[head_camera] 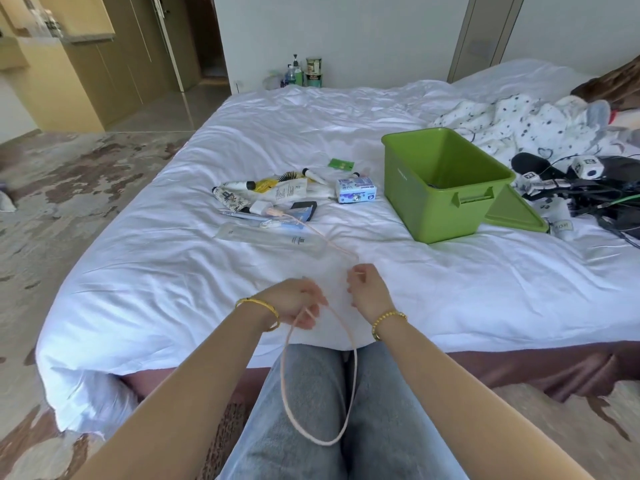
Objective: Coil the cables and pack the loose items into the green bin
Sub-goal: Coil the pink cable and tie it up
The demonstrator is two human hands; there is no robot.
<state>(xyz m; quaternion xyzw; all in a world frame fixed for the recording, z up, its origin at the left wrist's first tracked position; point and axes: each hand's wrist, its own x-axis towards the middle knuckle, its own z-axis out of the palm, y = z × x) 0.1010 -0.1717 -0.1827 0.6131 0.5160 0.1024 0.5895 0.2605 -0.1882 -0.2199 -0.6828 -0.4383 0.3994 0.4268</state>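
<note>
Right now I've got the pink cable [320, 403] mid-coil: left hand [300, 304] has its fingers curled round the gathered part, one loop hanging down over my jeans, well short of the green bin [440, 188]. Right hand [366, 289] pinches the running length betw. thumb and fingers, just beside the left hand. From there the cable runs up across the bed [173, 271] to the white charger plug [258, 206], which sits in the pile of loose items left of the bin.

Risks as I judge them:

- Far end looks attached to the plug. If I pull the next loop in fast, the plug prob. drags thru the pile and takes the dark wallet-like thing [304, 207] or the clear long packet [270, 237] w/ it, maybe off the bed edge away from the bin.
- Only one loop is held, and it's long. A loose left grip and it slides out, coil gone.
- Loop hangs below the mattress edge and could catch on my knees when I lift twd the bin.
- Tissue pack [356, 189] lies just left of the bin wall; a sweeping forearm could knock it.

Bin stands open, lid [512, 213] lying against its near right side. Can't tell what's already inside, just something dark at the bottom.
</note>
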